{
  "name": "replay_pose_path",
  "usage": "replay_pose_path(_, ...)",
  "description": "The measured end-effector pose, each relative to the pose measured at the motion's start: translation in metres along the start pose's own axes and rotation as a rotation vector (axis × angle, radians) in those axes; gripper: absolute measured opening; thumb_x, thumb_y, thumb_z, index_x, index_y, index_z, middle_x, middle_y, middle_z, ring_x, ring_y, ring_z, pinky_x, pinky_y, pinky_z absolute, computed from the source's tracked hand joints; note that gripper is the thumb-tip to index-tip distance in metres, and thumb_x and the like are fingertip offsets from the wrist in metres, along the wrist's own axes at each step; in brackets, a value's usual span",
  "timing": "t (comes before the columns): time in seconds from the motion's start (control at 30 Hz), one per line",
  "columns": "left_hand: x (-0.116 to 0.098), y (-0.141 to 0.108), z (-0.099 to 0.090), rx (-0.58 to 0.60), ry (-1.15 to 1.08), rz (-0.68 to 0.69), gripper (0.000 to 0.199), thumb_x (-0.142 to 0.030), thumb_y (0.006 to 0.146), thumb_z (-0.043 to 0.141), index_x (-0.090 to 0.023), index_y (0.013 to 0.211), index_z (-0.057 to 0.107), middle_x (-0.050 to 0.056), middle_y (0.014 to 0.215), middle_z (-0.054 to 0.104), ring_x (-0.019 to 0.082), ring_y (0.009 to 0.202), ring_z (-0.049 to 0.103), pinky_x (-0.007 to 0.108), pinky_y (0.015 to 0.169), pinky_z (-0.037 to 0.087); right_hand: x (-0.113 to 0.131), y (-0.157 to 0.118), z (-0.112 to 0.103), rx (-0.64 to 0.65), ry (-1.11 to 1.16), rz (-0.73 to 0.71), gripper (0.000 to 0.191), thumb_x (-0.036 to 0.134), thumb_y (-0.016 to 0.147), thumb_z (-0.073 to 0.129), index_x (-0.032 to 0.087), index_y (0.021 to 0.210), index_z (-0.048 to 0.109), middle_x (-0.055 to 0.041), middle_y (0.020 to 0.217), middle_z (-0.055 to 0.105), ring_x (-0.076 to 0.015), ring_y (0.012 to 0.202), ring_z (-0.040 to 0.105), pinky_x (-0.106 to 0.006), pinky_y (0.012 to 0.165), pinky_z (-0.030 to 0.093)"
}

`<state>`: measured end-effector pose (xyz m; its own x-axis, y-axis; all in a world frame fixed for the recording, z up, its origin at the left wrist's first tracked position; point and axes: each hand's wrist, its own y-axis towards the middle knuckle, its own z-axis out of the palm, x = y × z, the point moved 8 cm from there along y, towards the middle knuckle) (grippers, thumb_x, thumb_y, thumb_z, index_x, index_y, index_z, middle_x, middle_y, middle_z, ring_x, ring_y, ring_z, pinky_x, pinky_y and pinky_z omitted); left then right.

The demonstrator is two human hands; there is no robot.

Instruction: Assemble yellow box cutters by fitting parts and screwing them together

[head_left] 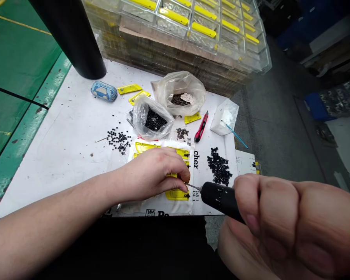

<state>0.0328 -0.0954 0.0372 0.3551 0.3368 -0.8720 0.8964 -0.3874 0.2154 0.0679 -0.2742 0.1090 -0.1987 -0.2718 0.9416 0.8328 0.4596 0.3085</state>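
My right hand (288, 221) is wrapped round a black electric screwdriver (221, 198) whose thin bit points left toward my left fingertips. My left hand (157, 171) is pinched at the bit's tip, over yellow plastic parts (177, 194) laid in rows on a white printed sheet (169, 207). Whatever sits between its thumb and finger is too small to make out. Small black fittings show at the right ends of the yellow parts. My left hand covers the middle of the rows.
Open bags of black pieces (154, 118) and brown pieces (181, 99) stand behind. Around them are a red cutter (202, 126), a black clip pile (219, 166), small black rings (119, 139), a blue case (104, 91), a white container (224, 116) and stacked clear trays (192, 35).
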Motion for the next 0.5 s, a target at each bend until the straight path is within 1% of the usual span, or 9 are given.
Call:
replay_pose_path(0.07,0.0002,0.0002,-0.0004,-0.004,0.008,0.007,0.014,-0.029,0.101,0.080,-0.016,0.096,0.079,0.003,0.095,0.078,0.017,0.094,0.070,0.026,0.088,0.050,0.0021,0.0010,-0.0056,-0.059,0.012,-0.049,0.032,0.033,0.085,0.096,0.034,0.068,0.068,0.0146,0.038,0.037,-0.0107,0.026,0.023,-0.039,0.039,0.039)
replay_pose_path(0.1,0.0003,0.0002,-0.0007,-0.007,0.010,0.009,0.014,-0.029,0.101,0.080,-0.016,0.097,0.079,0.004,0.096,0.078,0.017,0.095,0.070,0.027,0.088,0.051,0.0021,0.0023,-0.0059,-0.050,0.013,-0.062,0.035,0.032,0.084,0.097,0.034,0.066,0.067,0.0149,0.038,0.037,-0.0103,0.025,0.023,-0.039,0.039,0.039)
replay_pose_path(0.2,-0.0001,-0.0003,0.0000,-0.007,0.006,0.016,0.014,-0.030,0.101,0.080,-0.017,0.097,0.078,0.004,0.096,0.078,0.017,0.095,0.071,0.027,0.088,0.051,0.0026,0.0063,-0.0012,0.043,-0.005,-0.091,0.030,0.031,0.085,0.097,0.035,0.071,0.070,0.0164,0.037,0.039,-0.0092,0.024,0.022,-0.037,0.038,0.039)
replay_pose_path(0.23,-0.0003,-0.0005,0.0007,-0.005,0.005,0.018,0.014,-0.030,0.102,0.080,-0.018,0.097,0.078,0.003,0.095,0.078,0.017,0.094,0.071,0.027,0.087,0.051,0.0032,0.0067,-0.0004,0.054,-0.013,-0.097,0.028,0.031,0.085,0.097,0.035,0.073,0.072,0.0168,0.037,0.040,-0.0089,0.024,0.022,-0.036,0.038,0.039)
replay_pose_path(0.3,-0.0006,-0.0007,0.0020,0.000,0.008,0.017,0.013,-0.031,0.102,0.079,-0.018,0.097,0.078,0.003,0.095,0.078,0.018,0.094,0.071,0.027,0.086,0.052,0.0056,0.0052,-0.0005,0.040,-0.019,-0.109,0.025,0.031,0.085,0.097,0.036,0.076,0.074,0.0171,0.037,0.041,-0.0088,0.024,0.023,-0.036,0.036,0.038)
replay_pose_path(0.4,-0.0013,-0.0006,0.0019,-0.008,0.020,0.018,0.013,-0.031,0.102,0.080,-0.019,0.097,0.079,0.003,0.095,0.078,0.018,0.094,0.071,0.028,0.087,0.052,0.0038,0.0001,-0.0042,-0.016,-0.022,-0.056,0.026,0.034,0.086,0.096,0.036,0.073,0.073,0.0158,0.036,0.039,-0.0106,0.024,0.027,-0.039,0.036,0.039)
replay_pose_path(0.47,-0.0014,-0.0005,0.0009,-0.015,0.025,0.016,0.011,-0.029,0.101,0.080,-0.019,0.097,0.079,0.004,0.095,0.079,0.018,0.095,0.071,0.027,0.088,0.052,0.0021,-0.0011,-0.0062,-0.003,-0.020,-0.039,0.029,0.036,0.089,0.093,0.035,0.070,0.071,0.0154,0.036,0.036,-0.0112,0.023,0.026,-0.040,0.037,0.040)
replay_pose_path(0.5,-0.0014,-0.0004,0.0004,-0.016,0.024,0.015,0.011,-0.028,0.101,0.080,-0.019,0.097,0.078,0.004,0.095,0.078,0.018,0.095,0.071,0.027,0.088,0.052,0.0025,-0.0001,-0.0069,0.020,-0.013,-0.058,0.031,0.036,0.090,0.092,0.034,0.069,0.071,0.0155,0.036,0.036,-0.0110,0.023,0.025,-0.041,0.037,0.040)
